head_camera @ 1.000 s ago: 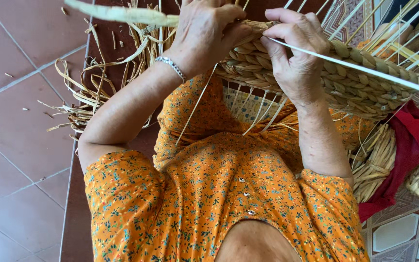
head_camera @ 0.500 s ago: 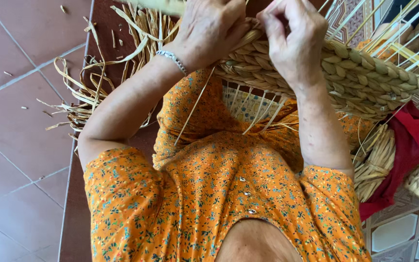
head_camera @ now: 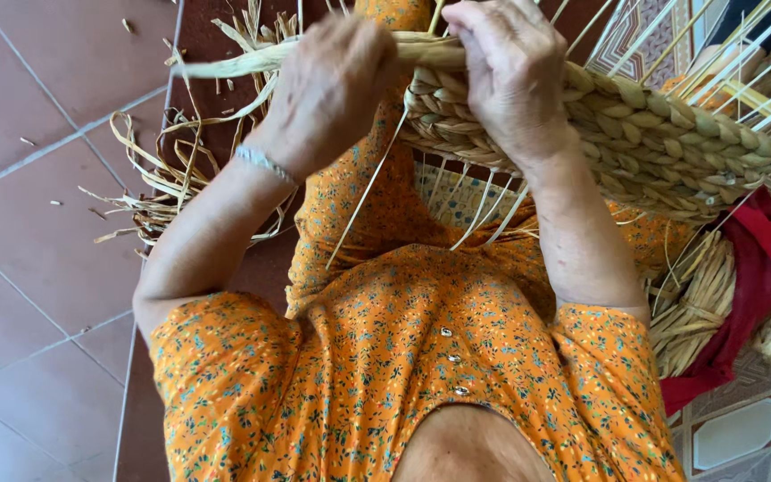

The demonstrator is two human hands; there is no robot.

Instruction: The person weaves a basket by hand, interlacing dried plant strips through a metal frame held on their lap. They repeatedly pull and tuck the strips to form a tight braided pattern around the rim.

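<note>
We see the left hand closed around a flat, pale rush strand that runs out to the left, level with the top edge of the woven basket. A second ago that strand stretched as a long thin line across to the right over the basket rim; now its length lies on the left side, so we judge it has been drawn through the weave and is being pulled snug. The right hand has shifted from lying flatter on the rim to a tighter pinch right at the braided edge, fingers curled down on the weave where the strand enters; whether it grips the strand itself or only presses the braid we cannot quite tell, as the fingers hide the spot. The basket sits tilted across the lap, its upright stakes fanning toward the upper right. Loose rush offcuts lie on the tiled floor to the left, and a red cloth lies by more bundled rush at the right
</note>
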